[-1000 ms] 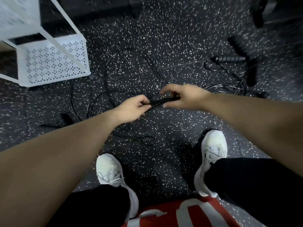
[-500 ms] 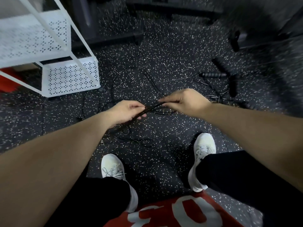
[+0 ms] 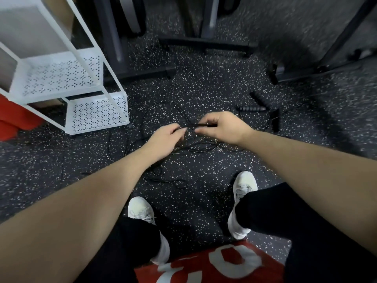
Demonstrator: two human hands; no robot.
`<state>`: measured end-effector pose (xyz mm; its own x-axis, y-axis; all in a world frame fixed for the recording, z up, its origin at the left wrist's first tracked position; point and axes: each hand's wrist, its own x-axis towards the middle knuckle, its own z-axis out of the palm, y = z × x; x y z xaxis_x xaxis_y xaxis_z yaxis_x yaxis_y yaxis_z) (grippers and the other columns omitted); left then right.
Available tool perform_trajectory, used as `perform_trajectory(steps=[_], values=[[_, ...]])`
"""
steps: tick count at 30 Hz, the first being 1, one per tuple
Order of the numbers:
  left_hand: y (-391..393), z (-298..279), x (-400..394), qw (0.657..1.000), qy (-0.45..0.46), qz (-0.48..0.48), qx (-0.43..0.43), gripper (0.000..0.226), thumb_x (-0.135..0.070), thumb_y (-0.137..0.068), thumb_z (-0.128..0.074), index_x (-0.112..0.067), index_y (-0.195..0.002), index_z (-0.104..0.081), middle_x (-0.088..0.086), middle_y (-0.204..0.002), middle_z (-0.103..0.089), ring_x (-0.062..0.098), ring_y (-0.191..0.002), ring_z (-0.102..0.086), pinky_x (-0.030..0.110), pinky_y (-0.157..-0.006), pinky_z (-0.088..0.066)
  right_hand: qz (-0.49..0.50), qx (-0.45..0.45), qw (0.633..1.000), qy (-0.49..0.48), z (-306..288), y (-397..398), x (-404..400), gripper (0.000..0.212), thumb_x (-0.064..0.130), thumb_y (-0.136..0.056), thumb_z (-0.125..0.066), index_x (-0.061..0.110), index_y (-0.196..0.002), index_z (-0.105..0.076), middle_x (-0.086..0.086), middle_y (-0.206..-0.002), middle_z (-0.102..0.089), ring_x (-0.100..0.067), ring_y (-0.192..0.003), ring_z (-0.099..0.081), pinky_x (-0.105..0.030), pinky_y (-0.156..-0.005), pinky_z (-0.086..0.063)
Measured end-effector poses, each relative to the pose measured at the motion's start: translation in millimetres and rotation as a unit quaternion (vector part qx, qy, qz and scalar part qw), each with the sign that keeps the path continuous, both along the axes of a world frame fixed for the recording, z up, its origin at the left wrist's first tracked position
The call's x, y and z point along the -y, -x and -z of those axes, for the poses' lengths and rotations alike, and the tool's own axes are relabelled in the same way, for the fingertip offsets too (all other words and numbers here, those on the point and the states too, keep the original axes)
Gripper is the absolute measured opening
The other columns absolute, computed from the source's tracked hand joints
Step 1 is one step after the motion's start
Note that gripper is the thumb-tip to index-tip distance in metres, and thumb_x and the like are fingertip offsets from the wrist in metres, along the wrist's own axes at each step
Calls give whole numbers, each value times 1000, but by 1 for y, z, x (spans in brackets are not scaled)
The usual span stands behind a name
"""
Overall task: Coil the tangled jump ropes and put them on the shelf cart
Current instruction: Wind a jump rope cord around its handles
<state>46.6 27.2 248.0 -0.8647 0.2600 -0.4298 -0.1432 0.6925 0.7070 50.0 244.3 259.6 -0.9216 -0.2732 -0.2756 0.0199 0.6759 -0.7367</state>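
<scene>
Thin black jump ropes [image 3: 195, 149] lie tangled in loops on the speckled floor. Between my hands runs a bundle of rope strands [image 3: 190, 126], held above the floor. My left hand [image 3: 166, 139] pinches its left end with curled fingers. My right hand [image 3: 222, 127] grips its right end, where a dark handle seems to sit in the fist. More black handles [image 3: 252, 108] lie on the floor beyond my right hand. The white shelf cart [image 3: 95, 111] stands at the left, its perforated trays showing nothing on them.
Dark legs of gym equipment [image 3: 206, 44] cross the floor behind the ropes, with another frame [image 3: 318, 66] at the right. A red object [image 3: 14, 121] sits behind the cart. My white shoes [image 3: 140, 209] stand below the hands.
My hands have come closer together on the rope bundle and lifted it a little. The view has tilted up, so more of the cart and equipment shows.
</scene>
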Motion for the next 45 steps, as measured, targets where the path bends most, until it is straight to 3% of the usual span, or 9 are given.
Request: perform_trajectory(steps=[7,10,13,19,25,32,36,40,45], values=[[-26,-29,7,997,-28,-64,-30,28,-44,-104,-54,-23,-93,-70,-6,-58,-42,10,-47,-31,26,-46,-27,26,71,992,-100,-24,-38,-24,49,58,-100,-50,13,-105,-69,-6,-79,-67,-20,-68,-59,-33,-71,-51],[-42,-40,10,998,-17,-45,-37,28,-47,-105,-50,-27,-97,-69,-4,-64,-46,10,-49,-34,26,-48,-30,82,55,995,10,-40,-55,-20,36,53,-100,-55,22,-90,-70,12,-54,-47,-8,-48,-40,-27,-55,-38],[-58,-52,8,999,8,-26,-38,29,-45,-107,-45,-26,-103,-65,-3,-68,-48,11,-51,-36,26,-49,-32,141,79,971,176,-55,-72,-11,27,39,-99,-63,23,-78,-57,10,-59,-44,-8,-49,-34,-21,-48,-32],[-90,-69,3,999,-1,-19,-48,13,-20,-102,-56,-22,-112,-63,-5,-80,-55,10,-68,-48,31,-66,-42,165,139,898,383,-78,-103,9,14,28,-103,-58,18,-99,-67,7,-60,-35,-9,-52,-24,-22,-46,-18],[-124,-79,-8,987,-135,53,63,54,-7,-95,-57,-34,-141,-49,-12,-68,-50,6,-63,-45,27,-69,-41,199,121,837,495,-88,-124,25,16,27,-104,-56,16,-99,-66,7,-61,-35,-8,-54,-22,-23,-47,-17],[-145,-98,-31,998,-36,50,-17,13,-39,-100,-63,-31,-111,-65,-10,-76,-60,7,-67,-52,27,-68,-44,236,98,781,569,-91,-134,32,19,29,-103,-57,17,-91,-64,7,-63,-42,-8,-56,-31,-23,-54,-28],[-142,-105,-29,998,-55,2,-37,19,-32,-108,-49,-21,-114,-62,-12,-70,-57,8,-60,-47,26,-61,-40,208,73,868,445,-93,-139,22,27,39,-101,-59,23,-121,-64,4,-92,-70,-13,-87,-63,-31,-83,-49],[-137,-114,-29,986,-155,-59,-1,21,-28,-110,-45,-15,-121,-57,-12,-58,-49,6,-50,-36,23,-53,-29,104,89,963,234,-76,-148,13,48,36,-96,-62,32,-142,-50,5,-132,-64,-20,-121,-62,-47,-109,-46],[-135,-130,-43,951,-283,-112,54,15,-25,-110,-47,-11,-109,-52,-7,-61,-43,8,-50,-26,23,-49,-20,-1,142,979,147,-61,-159,29,61,45,-81,-80,36,-134,-50,5,-133,-63,-12,-124,-59,-42,-118,-39]])
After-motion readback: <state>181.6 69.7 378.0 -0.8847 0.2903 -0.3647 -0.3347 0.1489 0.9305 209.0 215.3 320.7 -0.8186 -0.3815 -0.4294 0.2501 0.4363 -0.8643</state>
